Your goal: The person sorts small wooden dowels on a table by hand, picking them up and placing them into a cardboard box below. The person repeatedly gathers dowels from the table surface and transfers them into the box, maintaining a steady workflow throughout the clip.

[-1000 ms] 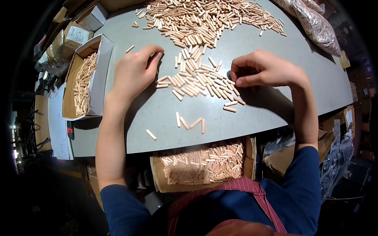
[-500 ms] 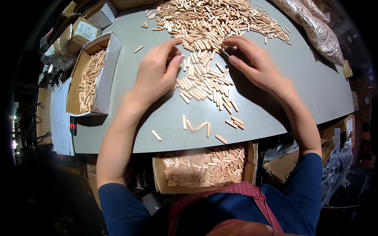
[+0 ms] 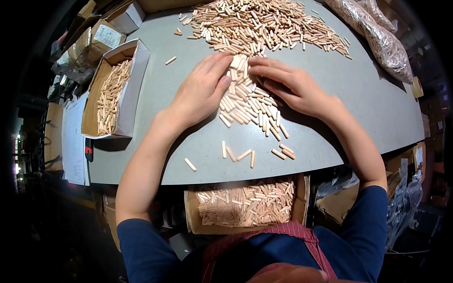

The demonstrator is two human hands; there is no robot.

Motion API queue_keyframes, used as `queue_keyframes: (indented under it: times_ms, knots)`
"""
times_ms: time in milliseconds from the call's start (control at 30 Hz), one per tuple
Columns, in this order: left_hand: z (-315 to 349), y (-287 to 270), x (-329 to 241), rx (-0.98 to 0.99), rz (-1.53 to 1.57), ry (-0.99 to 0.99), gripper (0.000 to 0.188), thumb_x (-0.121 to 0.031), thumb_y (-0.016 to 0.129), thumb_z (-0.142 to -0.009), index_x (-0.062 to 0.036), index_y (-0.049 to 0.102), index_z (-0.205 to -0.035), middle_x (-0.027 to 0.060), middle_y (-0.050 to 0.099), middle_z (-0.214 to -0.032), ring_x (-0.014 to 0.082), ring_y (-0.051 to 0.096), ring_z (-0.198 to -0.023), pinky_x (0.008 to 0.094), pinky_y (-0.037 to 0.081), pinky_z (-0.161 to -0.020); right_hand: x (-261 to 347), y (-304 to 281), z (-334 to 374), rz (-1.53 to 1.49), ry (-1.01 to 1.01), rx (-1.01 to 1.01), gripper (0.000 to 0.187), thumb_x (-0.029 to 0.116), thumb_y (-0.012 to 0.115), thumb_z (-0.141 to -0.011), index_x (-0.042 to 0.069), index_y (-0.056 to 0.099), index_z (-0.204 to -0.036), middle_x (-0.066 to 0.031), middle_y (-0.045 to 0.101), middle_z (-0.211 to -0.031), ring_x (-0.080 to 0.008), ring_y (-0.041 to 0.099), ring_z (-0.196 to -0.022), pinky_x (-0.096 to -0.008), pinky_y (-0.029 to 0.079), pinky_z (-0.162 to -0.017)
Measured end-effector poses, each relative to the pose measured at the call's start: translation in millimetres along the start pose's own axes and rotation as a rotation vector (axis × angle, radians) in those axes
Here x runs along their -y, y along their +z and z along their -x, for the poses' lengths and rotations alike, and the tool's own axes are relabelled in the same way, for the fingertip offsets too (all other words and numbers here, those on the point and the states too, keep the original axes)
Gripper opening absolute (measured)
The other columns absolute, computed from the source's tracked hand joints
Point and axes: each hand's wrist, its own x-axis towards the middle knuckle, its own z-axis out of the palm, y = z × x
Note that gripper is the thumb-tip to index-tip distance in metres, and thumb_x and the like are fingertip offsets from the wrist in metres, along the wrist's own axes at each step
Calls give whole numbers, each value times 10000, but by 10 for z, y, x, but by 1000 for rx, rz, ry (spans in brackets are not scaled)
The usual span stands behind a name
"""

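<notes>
Short wooden dowel pins with rounded ends lie loose on the grey table. A large heap of dowels (image 3: 264, 23) spreads over its far side, and a smaller cluster of dowels (image 3: 245, 101) trails toward me. My left hand (image 3: 205, 85) rests along the left side of the neck between heap and cluster, fingers stretched and slightly curved, open. From the right, my right hand (image 3: 288, 85) touches the same strip of dowels, also open, with its fingers reaching left across it. Several dowels sit between the two hands, and neither grips one. The hands hide some dowels beneath them.
An open carton of dowels (image 3: 113, 94) stands at the left. Another dowel-filled box (image 3: 245, 205) sits below the table's front edge. A clear bag (image 3: 373, 40) lies at the far right. Papers (image 3: 75, 141) hang by the left edge. Stray dowels (image 3: 238, 154) lie near the front.
Both hands have closed in toward each other on the strip of dowels; the gap between them is narrower. Dowels there have been pushed together. The view has shifted slightly.
</notes>
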Motion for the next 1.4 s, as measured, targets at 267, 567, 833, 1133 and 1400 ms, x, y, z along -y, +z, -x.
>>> queue_keyframes:
  times_ms: [267,567,833,1133,1400]
  knots:
    - [-42,-99,-69,-52,72,62,439,-178,534,-1090,-25,556,-1502,203,540,-1567,388,483,-1463,460,383,-1215,-123,-41,11,-70,60,-297,380,11,605,-1006,52,654,-1381,-168,662,-1441,-332,651,-1308,-385,524,-1077]
    - [10,-13,-86,161,-172,126,699,-477,506,-1101,10,426,-1596,222,416,-1665,400,334,-1570,498,261,-1282,-222,-5,1,10,101,-250,337,127,582,-1076,24,641,-1391,-189,639,-1465,-358,634,-1325,-397,509,-1103]
    - [23,-43,-34,153,-223,-25,837,-544,516,-1084,43,310,-1643,263,334,-1697,406,287,-1592,481,228,-1306,-212,28,19,157,138,-112,480,290,488,-1123,0,533,-1502,-217,487,-1606,-361,479,-1469,-445,383,-1214]
    - [57,-162,-173,248,-260,71,799,-526,536,-1080,-36,310,-1670,265,304,-1707,427,283,-1586,508,231,-1302,48,40,84,228,-74,95,496,362,473,-1138,43,525,-1515,-186,527,-1575,-363,449,-1504,-558,255,-1288]
    - [41,-108,-100,172,-123,95,768,-556,533,-1073,-13,419,-1604,295,350,-1672,459,279,-1582,529,205,-1305,-12,-63,39,78,-41,-77,382,269,500,-1134,44,611,-1422,-180,635,-1450,-345,576,-1379,-531,330,-1241]
